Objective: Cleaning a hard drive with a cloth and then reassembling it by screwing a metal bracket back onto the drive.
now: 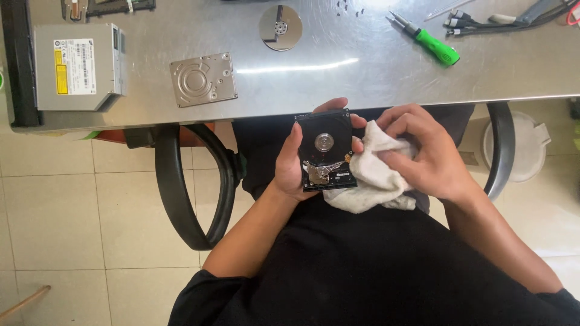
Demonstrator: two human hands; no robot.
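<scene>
My left hand grips an opened black hard drive over my lap, its spindle hub and actuator arm exposed and the platter gone. My right hand holds a white cloth bunched against the drive's right edge. On the steel table above lie the drive's metal cover and a shiny platter disc.
A grey optical drive sits at the table's left end. A green-handled screwdriver, small loose screws and cables lie at the far right. Black chair armrests flank my lap, and a white bin stands on the tiled floor.
</scene>
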